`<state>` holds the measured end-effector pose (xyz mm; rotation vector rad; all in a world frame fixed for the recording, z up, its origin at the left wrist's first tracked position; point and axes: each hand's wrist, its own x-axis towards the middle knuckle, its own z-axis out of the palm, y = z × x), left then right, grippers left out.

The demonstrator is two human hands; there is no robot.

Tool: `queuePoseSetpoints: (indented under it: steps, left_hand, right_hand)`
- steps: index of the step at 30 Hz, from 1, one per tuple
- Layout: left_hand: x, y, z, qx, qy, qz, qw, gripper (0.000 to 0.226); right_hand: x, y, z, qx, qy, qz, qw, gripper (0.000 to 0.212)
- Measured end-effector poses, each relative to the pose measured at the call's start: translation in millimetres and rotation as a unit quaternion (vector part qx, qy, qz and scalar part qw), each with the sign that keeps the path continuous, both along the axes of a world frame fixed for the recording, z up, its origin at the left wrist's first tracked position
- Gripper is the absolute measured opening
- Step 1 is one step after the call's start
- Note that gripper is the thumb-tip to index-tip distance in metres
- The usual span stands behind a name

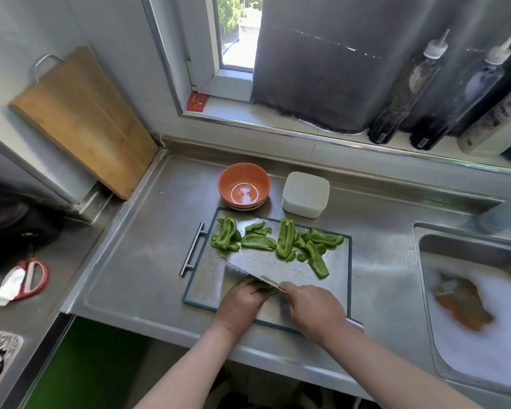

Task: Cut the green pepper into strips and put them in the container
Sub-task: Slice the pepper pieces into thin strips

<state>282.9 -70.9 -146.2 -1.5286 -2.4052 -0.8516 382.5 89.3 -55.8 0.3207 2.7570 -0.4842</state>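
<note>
On the teal-rimmed steel board (341, 278), the right hand (314, 312) clamped a broad cleaver (257, 268). The left hand (242, 304) curled its fingers (250, 286) on a green pepper piece (273, 291).

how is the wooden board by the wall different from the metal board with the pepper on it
The wooden board leans against the wall, while the metal board lies flat on the counter. The wooden board is bare; the metal board carries green pepper pieces. The wooden board has a wire loop handle at its top, the metal board a bar handle on its left edge. Both are rectangular cutting boards.
</note>
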Motion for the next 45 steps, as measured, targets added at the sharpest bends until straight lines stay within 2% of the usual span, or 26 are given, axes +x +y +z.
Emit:
queuePoseSetpoints:
  steps: [4,13,17,26,29,32,39,45]
  left_hand:
    - [1,-1,2,0.005,-0.009,-0.015,1.0,0.042]
    - [-2,-3,0,-0.008,-0.041,-0.019,0.999,0.045]
    - [-3,-2,1,0.003,-0.039,-0.021,0.999,0.034]
    - [-4,-1,0,0.01,-0.037,-0.024,0.999,0.038]
    - [-5,-1,-4,0.003,-0.039,-0.021,0.999,0.028]
    - [-6,-1,-5,0.009,-0.054,-0.013,0.998,0.007]
    - [-3,-5,-16,-0.027,-0.039,-0.009,0.999,0.008]
    - [-1,-5,-9,-0.037,-0.048,-0.006,0.998,0.016]
  right_hand:
    - [18,1,8,0.002,-0.011,-0.006,1.0,0.031]
    - [36,9,12,0.013,-0.028,-0.029,0.999,0.024]
    - [27,9,16,0.017,-0.034,-0.019,0.999,0.023]
    - [29,7,14,0.015,-0.028,-0.025,0.999,0.023]
    - [26,6,16,0.015,-0.047,-0.031,0.998,0.027]
    - [16,6,13,-0.005,-0.061,-0.031,0.998,0.025]
    - [-26,-3,-7,-0.027,-0.04,-0.025,0.999,0.017]
    - [-15,-5,-8,-0.003,-0.02,-0.023,1.0,0.017]
